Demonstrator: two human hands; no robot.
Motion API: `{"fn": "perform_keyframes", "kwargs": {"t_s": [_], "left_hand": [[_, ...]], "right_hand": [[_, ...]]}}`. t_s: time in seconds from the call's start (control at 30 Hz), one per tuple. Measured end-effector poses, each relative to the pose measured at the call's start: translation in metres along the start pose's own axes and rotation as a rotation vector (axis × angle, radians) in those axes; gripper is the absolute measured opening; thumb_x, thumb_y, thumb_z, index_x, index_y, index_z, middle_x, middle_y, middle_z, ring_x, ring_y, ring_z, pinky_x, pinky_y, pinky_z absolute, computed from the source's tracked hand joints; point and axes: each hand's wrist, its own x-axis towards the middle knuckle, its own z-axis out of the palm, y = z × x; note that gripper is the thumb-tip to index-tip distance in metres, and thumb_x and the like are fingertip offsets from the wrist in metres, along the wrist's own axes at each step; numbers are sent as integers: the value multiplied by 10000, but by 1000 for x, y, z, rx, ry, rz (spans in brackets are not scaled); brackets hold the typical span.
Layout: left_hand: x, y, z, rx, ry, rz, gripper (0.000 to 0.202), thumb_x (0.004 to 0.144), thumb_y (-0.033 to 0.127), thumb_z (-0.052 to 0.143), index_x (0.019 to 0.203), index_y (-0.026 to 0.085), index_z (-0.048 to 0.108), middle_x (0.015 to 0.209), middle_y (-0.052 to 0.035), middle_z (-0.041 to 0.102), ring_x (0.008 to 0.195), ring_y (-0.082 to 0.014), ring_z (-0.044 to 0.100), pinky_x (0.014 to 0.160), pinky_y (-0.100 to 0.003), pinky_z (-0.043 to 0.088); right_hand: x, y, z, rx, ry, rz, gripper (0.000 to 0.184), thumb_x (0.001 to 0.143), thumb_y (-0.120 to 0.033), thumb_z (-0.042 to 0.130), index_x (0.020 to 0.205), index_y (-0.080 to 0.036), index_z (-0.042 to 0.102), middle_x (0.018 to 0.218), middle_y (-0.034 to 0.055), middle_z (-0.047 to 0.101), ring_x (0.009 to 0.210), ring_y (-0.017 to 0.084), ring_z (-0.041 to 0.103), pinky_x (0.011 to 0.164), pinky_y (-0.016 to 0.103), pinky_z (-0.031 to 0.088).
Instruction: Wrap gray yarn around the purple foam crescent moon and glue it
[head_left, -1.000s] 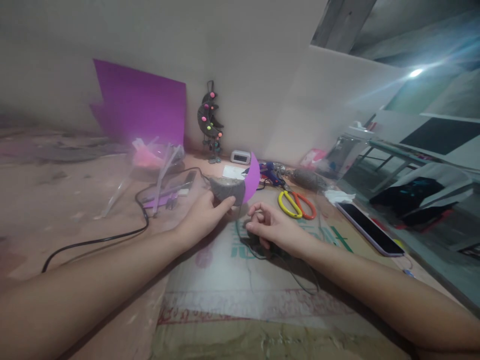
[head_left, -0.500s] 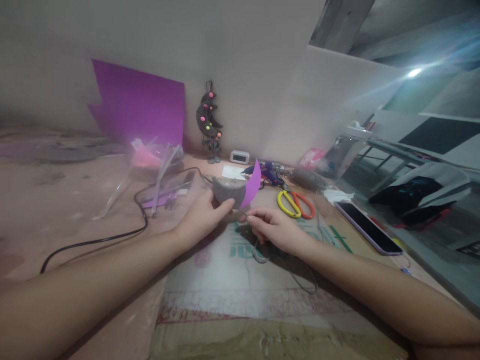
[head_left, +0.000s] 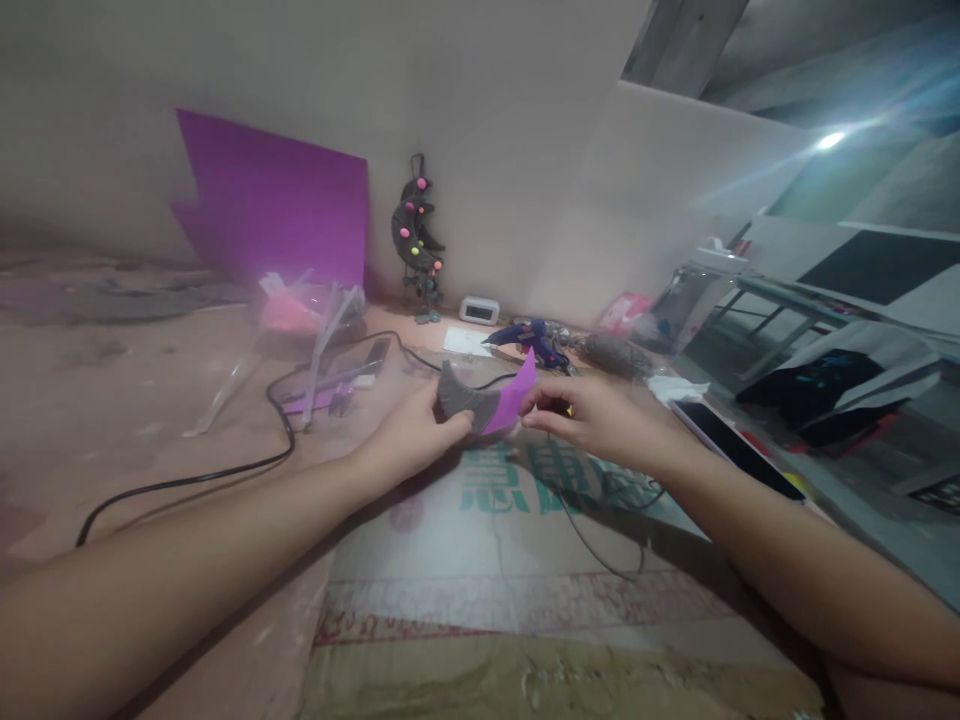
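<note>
A purple card crescent (head_left: 512,397) hangs between my hands above the work surface, its left part wound with grey cord (head_left: 466,398). My left hand (head_left: 420,428) grips the wound end, thumb on the near side. Just right of the bare purple tip is my right hand (head_left: 581,415), thumb and forefinger closed in a pinch on the thin cord. A loose length of that cord (head_left: 592,548) trails below in a curve over the printed sheet (head_left: 450,560). The exact spot where cord meets the fingers is too small to make out.
Behind lie a blue glue gun (head_left: 529,340), a small white clock (head_left: 479,310) and a roll of grey cord (head_left: 615,355). A phone (head_left: 739,450) rests at right. A decorated moon ornament (head_left: 416,235) and purple card (head_left: 285,200) stand by the wall. A black cable (head_left: 187,477) crosses the left.
My right hand has moved right and slightly up, drawing the cord round, and now hides the scissors. The crescent has tilted and shifted slightly right in my left hand.
</note>
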Motion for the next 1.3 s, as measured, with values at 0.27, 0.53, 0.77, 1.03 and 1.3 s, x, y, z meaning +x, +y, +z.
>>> {"fn": "perform_keyframes", "kwargs": {"t_s": [0.27,0.53,0.77,1.03,1.3], "left_hand": [[5,-2,-2,-85,4,-130,217,809,383,603,807,169,633,614,-9,624,552,-152,550,511,-241,412],[6,2,-6,-108,-21,-223,319,808,458,597,681,171,541,493,51,455,425,-92,391,429,-221,284],[4,-1,-5,-137,-67,-209,340,797,500,615,755,165,574,568,26,522,477,-98,447,434,-211,330],[2,7,-4,-216,-48,-230,440,806,483,618,1114,177,548,754,-6,595,568,-115,552,402,-175,349],[0,2,-3,129,-12,114,197,822,348,616,886,168,666,950,-59,655,921,-199,598,852,-341,467]], "right_hand": [[-10,-5,20,53,-40,-29,121,887,-257,554,861,-203,659,739,-2,654,646,122,550,596,240,371],[-9,0,50,180,101,54,341,844,-398,625,1091,-199,500,807,-1,632,641,129,542,588,255,384],[-1,7,50,435,269,53,290,960,-379,412,915,-172,611,832,31,617,721,139,555,628,262,410],[-3,9,50,418,328,83,330,957,-376,418,690,-196,489,569,-46,448,537,110,424,555,250,342],[-3,8,50,340,345,56,324,954,-351,420,670,-201,462,582,-40,465,562,112,441,589,255,353]]}}
